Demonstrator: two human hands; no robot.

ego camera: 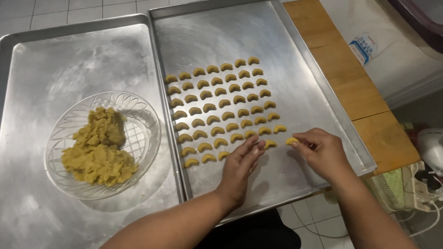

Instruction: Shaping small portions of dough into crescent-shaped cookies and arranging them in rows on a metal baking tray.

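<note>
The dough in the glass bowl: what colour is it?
Yellowish tan dough, clearest in the head view.

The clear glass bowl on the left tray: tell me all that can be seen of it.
The clear, round glass bowl with a moulded petal pattern stands upright on the left silver metal baking tray, near that tray's right edge. It looks intact and roughly half filled: a lumpy heap of yellow-brown dough lies against its left side, leaving the right side bare. Neither hand touches it.

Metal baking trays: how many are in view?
2. The left tray holds a glass bowl of dough; the right tray holds rows of crescent pieces.
</note>
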